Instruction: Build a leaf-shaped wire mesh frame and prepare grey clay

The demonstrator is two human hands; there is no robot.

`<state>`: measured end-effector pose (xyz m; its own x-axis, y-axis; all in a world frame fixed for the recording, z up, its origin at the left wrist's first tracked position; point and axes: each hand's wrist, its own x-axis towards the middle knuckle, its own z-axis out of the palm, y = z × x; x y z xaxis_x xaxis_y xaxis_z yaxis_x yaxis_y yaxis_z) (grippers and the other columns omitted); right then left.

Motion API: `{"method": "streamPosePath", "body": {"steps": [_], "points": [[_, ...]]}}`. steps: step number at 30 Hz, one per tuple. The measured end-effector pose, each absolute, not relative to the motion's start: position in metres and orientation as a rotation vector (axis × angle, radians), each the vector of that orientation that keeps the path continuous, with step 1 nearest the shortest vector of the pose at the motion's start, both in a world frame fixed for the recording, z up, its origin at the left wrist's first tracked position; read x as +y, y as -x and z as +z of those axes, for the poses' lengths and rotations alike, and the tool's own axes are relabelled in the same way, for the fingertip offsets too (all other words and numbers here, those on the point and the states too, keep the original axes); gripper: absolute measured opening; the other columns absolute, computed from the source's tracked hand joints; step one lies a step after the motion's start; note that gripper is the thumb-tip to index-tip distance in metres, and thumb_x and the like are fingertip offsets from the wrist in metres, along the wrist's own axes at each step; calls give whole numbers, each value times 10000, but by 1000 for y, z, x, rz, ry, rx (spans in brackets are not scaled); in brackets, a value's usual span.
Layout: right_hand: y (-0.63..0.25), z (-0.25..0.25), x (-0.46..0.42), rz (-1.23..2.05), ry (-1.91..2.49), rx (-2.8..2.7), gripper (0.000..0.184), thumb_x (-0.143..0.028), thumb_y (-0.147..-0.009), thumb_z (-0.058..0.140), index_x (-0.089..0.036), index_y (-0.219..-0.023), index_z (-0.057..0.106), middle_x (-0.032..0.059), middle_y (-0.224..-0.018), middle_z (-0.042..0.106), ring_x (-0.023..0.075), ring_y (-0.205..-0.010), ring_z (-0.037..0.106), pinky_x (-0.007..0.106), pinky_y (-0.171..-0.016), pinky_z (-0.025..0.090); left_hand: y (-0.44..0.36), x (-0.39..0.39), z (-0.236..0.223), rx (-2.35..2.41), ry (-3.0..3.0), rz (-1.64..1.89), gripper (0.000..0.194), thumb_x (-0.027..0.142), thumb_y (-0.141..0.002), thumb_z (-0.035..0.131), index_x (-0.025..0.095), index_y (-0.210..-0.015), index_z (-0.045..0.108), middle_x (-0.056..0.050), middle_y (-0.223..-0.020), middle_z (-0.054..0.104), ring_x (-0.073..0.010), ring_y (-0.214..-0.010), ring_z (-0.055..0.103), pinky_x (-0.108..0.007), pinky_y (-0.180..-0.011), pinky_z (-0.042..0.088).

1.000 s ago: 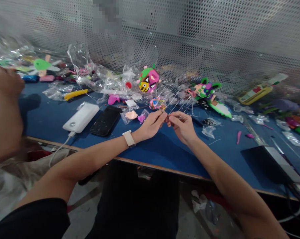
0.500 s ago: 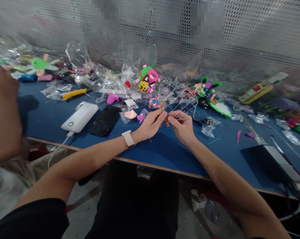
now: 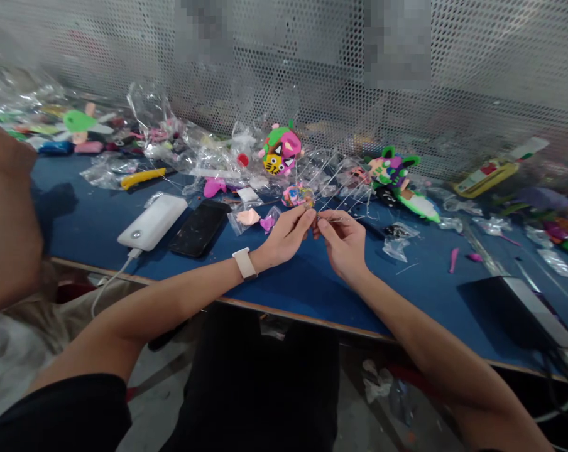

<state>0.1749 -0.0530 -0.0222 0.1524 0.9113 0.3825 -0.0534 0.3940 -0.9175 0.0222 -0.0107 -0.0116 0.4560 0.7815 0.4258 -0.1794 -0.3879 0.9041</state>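
Pinching together above the blue table [image 3: 100, 220], the left hand [image 3: 286, 235] and right hand [image 3: 343, 242] meet fingertip to fingertip over the middle of the bench. Both are closed on a bundle of thin clear wires [image 3: 343, 191]; the left thumb and forefinger nip the near ends, the right thumb and forefinger nip just beside them, the two grips almost touching. From the pinch the wires fan upward toward one o'clock, long axis running away from the person toward the perforated metal screen [image 3: 477, 75]. Whether either hand holds one strand or several cannot be told. The left hand is marginally nearer the gathered ends; the right sits at three o'clock of it. A white wristband [image 3: 244, 263] is on the left wrist. At eleven o'clock of the hands lies a small multicoloured clay piece [image 3: 297, 196], close but apart from the fingers. Farther back at twelve o'clock stands a pink and green clay figure [image 3: 280, 149] among crumpled clear plastic bags [image 3: 194, 147]. At nine o'clock lie a black phone [image 3: 200, 228] and, just beside it, a white power bank [image 3: 152, 221] with its cable trailing off the table edge. A green and purple clay figure [image 3: 397, 179] lies at two o'clock. Another person's arm [image 3: 5, 213] occupies the far left, well apart.
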Motion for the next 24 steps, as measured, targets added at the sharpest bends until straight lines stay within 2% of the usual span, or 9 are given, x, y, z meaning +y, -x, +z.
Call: {"method": "streamPosePath", "body": {"steps": [4,11,17,24], "points": [[-176,-21,-50,917,885,-1178,331,-579,-870,864,-299,-997,742,3,-846,741,183,-739,685,391,-756,623,-22,-8,-14,514,-1636,1093,562,691,-1089,510,195,-831,574,23,-700,522,-94,-597,433,-256,-545,350],[-178,-15,-50,965,932,-1206,372,-621,-887,834,-290,-1000,707,-3,-832,702,173,-748,678,364,-737,614,-20,-8,-8,568,-1759,1101,548,660,-1094,507,189,-830,602,9,-713,546,-106,-624,438,-264,-564,351],[-181,-12,-50,922,896,-1253,362,-564,-841,903,-286,-971,710,-7,-885,714,165,-766,694,348,-726,608,-19,-9,-4,515,-1844,1168,509,559,-1123,501,185,-795,611,-11,-745,593,-125,-726,545,-273,-668,430],[-182,-8,-51,874,938,-1288,378,-553,-829,892,-289,-955,654,-9,-891,693,162,-726,661,362,-711,610,-20,-10,-6,570,-1791,1123,540,614,-1097,508,191,-776,606,10,-676,530,-124,-681,508,-258,-607,397]]}}
